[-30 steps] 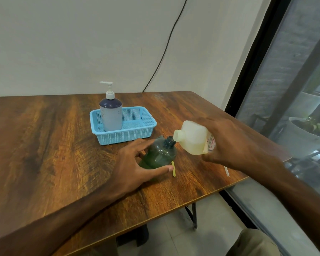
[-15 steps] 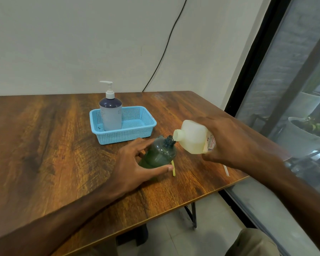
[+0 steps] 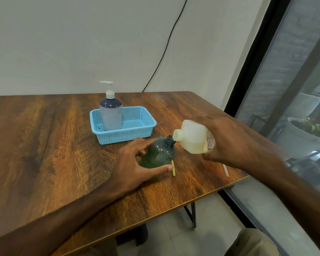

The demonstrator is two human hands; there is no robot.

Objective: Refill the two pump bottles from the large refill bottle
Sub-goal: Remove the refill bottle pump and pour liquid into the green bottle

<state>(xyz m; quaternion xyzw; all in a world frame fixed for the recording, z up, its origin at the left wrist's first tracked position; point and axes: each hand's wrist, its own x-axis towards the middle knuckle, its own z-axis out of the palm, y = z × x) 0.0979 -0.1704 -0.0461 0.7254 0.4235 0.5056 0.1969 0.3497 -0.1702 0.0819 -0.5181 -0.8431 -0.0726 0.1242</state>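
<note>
Barely anything has shifted over the last second: the right hand point(image 3: 227, 143) still grips the tilted refill bottle point(image 3: 191, 136), spout at the open neck of the green bottle point(image 3: 158, 154), which the left hand point(image 3: 135, 163) steadies on the tabletop point(image 3: 44, 145). Pouring is likely ongoing; the blue pump bottle point(image 3: 110, 113) waits in the basket point(image 3: 137, 132).

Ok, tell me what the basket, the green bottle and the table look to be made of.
Basket: light blue plastic by the look, with moulded mesh walls and a smooth rim. Green bottle: translucent tinted plastic; it is glossy and liquid shows through it. Table: wood-grain top with a faint sheen, either real wood or a laminate; the picture cannot settle which. Its legs look like dark metal.
</note>
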